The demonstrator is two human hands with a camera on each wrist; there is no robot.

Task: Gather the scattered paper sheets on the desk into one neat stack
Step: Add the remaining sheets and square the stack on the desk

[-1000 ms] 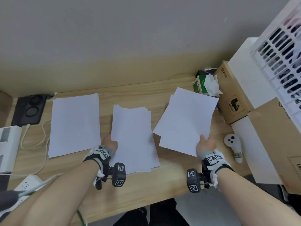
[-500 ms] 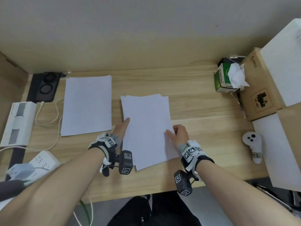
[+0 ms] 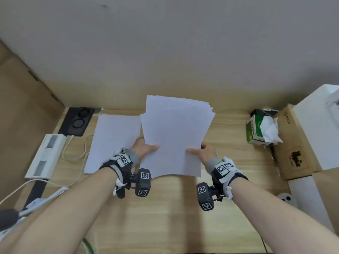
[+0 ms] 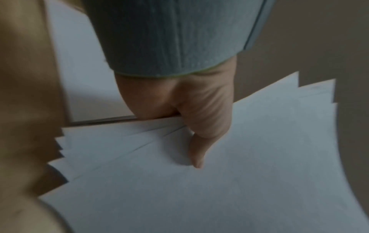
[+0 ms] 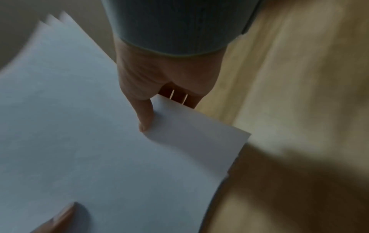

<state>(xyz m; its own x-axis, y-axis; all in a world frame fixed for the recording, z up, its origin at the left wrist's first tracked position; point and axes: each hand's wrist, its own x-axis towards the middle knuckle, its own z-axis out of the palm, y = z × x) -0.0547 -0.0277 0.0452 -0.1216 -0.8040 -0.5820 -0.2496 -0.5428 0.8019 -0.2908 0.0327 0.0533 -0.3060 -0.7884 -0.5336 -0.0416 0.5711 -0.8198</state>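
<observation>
A loose bundle of white paper sheets (image 3: 174, 136) is lifted off the wooden desk (image 3: 165, 208), its far corners fanned out unevenly. My left hand (image 3: 145, 148) pinches the bundle's left edge, thumb on top, fingers hidden underneath. My right hand (image 3: 200, 151) pinches the right edge the same way. The left wrist view shows the thumb (image 4: 196, 151) pressed on the fanned sheets (image 4: 239, 173). The right wrist view shows the thumb (image 5: 144, 116) on the top sheet (image 5: 79, 126). One more white sheet (image 3: 111, 142) lies flat on the desk to the left.
A black charger pad (image 3: 78, 121), a white box (image 3: 45, 155) and cables sit at the left. A green tissue box (image 3: 256, 131), cardboard boxes (image 3: 293, 143) and a white controller (image 3: 286, 197) stand at the right. A grey wall rises behind.
The right hand brought its sheets onto the middle pile. Both hands then took hold of the joined bundle and raised it off the desk.
</observation>
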